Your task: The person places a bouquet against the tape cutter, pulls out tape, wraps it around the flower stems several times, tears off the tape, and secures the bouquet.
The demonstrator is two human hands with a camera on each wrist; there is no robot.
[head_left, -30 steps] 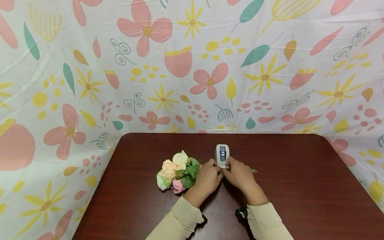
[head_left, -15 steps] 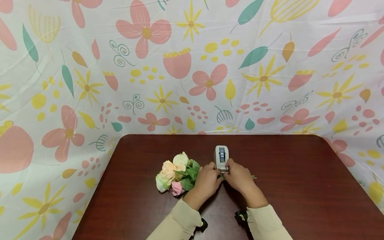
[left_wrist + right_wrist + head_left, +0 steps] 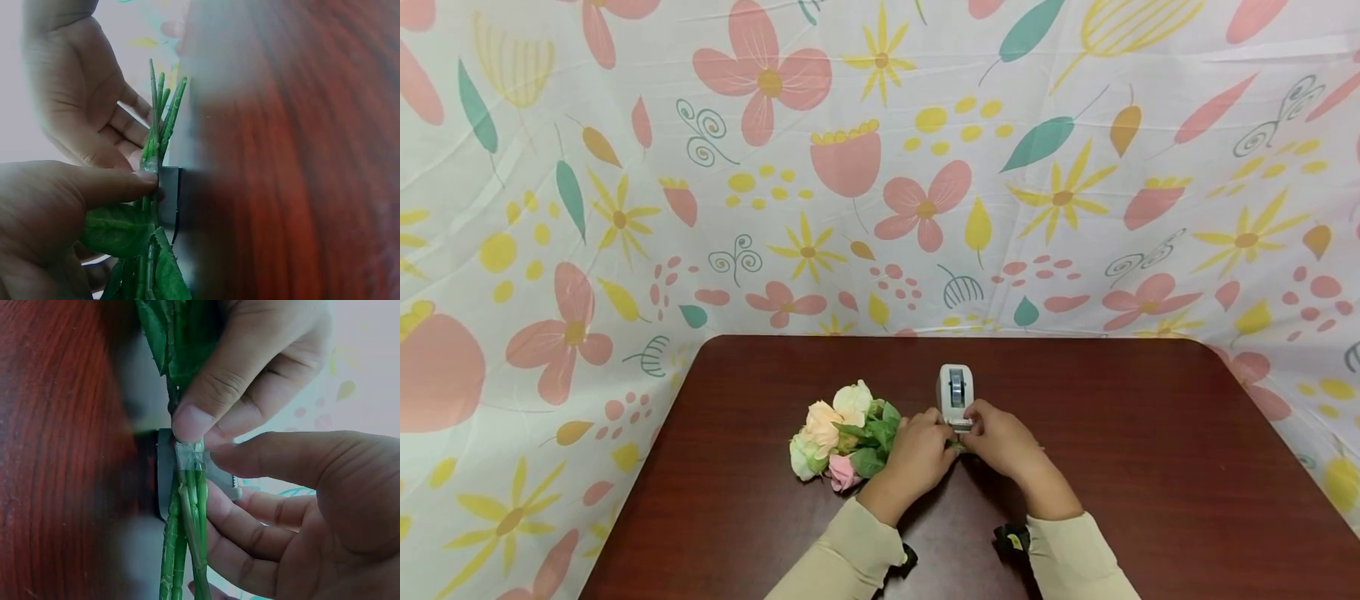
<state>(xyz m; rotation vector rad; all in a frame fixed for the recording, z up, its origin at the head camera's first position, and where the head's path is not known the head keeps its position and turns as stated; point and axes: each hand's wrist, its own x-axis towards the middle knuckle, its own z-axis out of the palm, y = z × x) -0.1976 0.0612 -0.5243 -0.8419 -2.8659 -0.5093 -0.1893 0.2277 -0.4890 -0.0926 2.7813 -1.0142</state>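
Note:
A bouquet of roses (image 3: 823,427), cream, peach, pale green and pink, lies on the table with its heads to the left. My left hand (image 3: 919,454) grips its green stems (image 3: 181,544), the thumb pressing beside a band of clear tape (image 3: 190,456) around them. At the right edge of that tape, my right hand (image 3: 1002,442) pinches, its thumb tip at the band and its other fingers curled behind the stems. Directly beyond both hands stands a white tape dispenser (image 3: 956,392), its toothed cutter close to the right fingers. The fingers hide part of the tape.
The dark red-brown wooden table (image 3: 1150,467) extends to both sides. Behind it and along the left hangs a white cloth (image 3: 880,208) printed with flowers and leaves. Black straps (image 3: 1013,540) show at the wrists.
My right hand has shifted slightly to the right and toward me, covering more of the stem ends. The left hand keeps its grip, and the bouquet stays nearly still.

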